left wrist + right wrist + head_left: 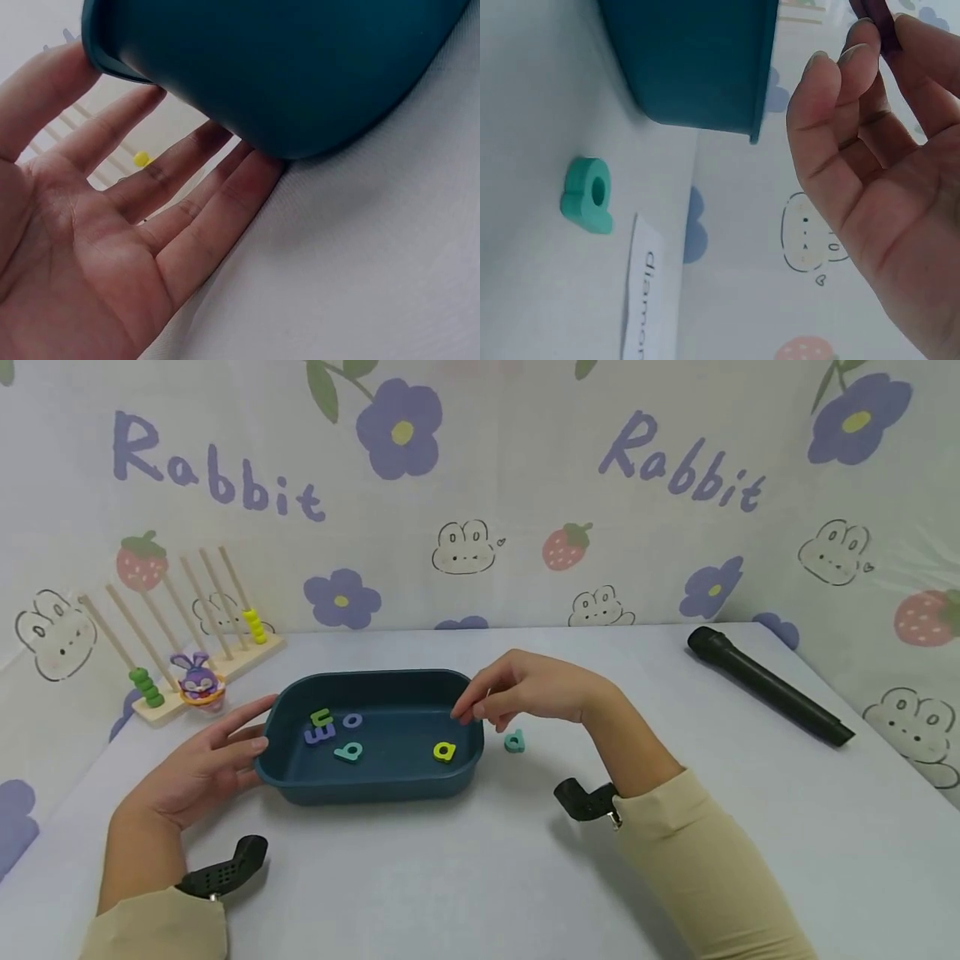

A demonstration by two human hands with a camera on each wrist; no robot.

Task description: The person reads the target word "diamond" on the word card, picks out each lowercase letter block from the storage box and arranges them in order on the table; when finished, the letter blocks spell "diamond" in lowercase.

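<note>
My left hand [206,768] rests against the left end of a dark teal tray [375,795]. In the left wrist view, its fairly straight fingers [199,195] touch the tray's wall, with the thumb at the rim. Above the tray's right end, my right hand [536,685] pinches a dark purple piece [883,26] between thumb and fingertips; its shape is mostly cut off. Inside the tray lie a green letter [322,717], a purple letter [320,735], a purple ring-shaped letter [352,715], a teal letter [349,752] and a yellow letter [444,752].
On the table right of the tray lies another teal letter [514,742]. A paper strip [642,292] printed with partly visible text is near it. Back left stands a wooden peg rack [255,653] behind a purple rabbit figure [198,683]. A black microphone [768,687] lies at right.
</note>
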